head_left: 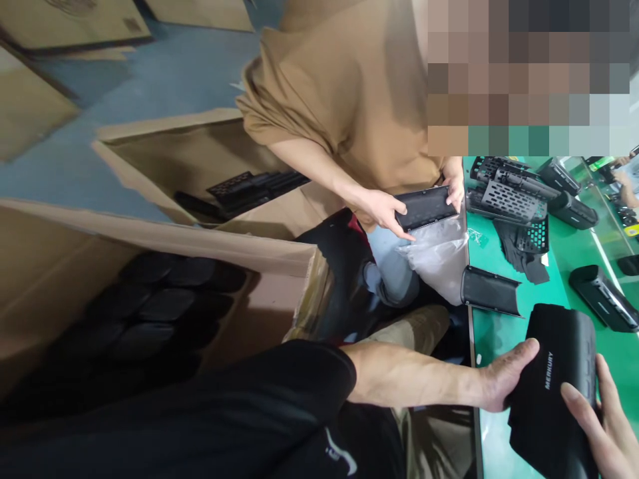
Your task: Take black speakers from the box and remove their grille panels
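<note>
At the lower right, a black speaker-like housing point(554, 392) marked MERKURY is held between my two hands over the green table. My left hand point(506, 376) grips its left side, the thumb on top and the other fingers hidden beneath. On the right side, my right hand point(599, 412) holds it with the thumb on the marked face and fingers along the edge. Just beyond it, a curved black shell point(492, 291) lies at the table edge, touched by neither hand.
A co-worker in a brown shirt point(344, 86) holds a black shell point(429, 207) above a plastic bag point(439, 256). Perforated black grilles point(514, 193) and black housings point(604, 297) lie on the green table point(549, 296). An open carton point(264, 256) at left holds several black units.
</note>
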`<state>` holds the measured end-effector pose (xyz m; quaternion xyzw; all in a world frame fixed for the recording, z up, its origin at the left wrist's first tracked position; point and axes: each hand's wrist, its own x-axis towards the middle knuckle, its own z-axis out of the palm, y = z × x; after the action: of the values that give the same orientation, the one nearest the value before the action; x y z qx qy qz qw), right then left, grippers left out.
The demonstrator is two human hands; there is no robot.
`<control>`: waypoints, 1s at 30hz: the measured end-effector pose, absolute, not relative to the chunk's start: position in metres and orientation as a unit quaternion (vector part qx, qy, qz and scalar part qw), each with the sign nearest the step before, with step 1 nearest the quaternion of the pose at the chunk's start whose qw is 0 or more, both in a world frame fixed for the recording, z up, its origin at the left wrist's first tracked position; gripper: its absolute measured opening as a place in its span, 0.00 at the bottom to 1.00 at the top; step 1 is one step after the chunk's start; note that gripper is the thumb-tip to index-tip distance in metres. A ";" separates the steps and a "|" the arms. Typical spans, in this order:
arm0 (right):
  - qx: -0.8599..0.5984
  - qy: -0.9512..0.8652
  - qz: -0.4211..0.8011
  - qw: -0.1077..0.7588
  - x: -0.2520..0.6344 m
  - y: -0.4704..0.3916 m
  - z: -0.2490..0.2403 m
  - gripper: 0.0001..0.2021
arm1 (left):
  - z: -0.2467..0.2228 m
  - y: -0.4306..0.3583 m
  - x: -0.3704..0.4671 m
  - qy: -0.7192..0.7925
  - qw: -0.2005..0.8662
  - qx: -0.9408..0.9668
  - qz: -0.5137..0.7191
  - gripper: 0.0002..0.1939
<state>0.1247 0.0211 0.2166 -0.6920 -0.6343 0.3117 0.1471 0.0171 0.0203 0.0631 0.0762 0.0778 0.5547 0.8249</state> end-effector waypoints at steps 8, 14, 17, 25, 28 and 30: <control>-0.684 -0.648 0.311 0.125 0.133 0.039 0.222 0.69 | 0.069 0.026 0.026 0.076 0.812 0.066 0.576 0.51; -0.677 -0.625 0.241 0.306 0.144 -0.007 0.204 0.75 | 0.096 0.034 0.012 0.139 0.732 0.020 0.667 0.60; -0.686 -0.598 0.168 0.378 0.128 -0.030 0.171 0.82 | 0.103 0.037 0.013 0.154 0.708 0.035 0.688 0.63; -0.689 -0.562 0.087 0.449 0.149 -0.036 0.153 0.67 | 0.101 0.051 0.006 0.180 0.744 0.151 0.625 0.61; -0.693 -0.588 0.086 0.409 0.170 -0.048 0.171 0.63 | 0.117 0.071 -0.044 0.216 0.697 0.329 0.599 0.67; -0.689 -0.609 0.087 0.382 0.178 -0.057 0.180 0.60 | 0.136 0.085 -0.080 0.217 0.624 0.484 0.574 0.72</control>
<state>0.1785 -0.0571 0.1802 -0.6892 -0.6094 0.0865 0.3823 -0.0798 0.0855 0.1364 0.4839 0.2169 0.5742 0.6238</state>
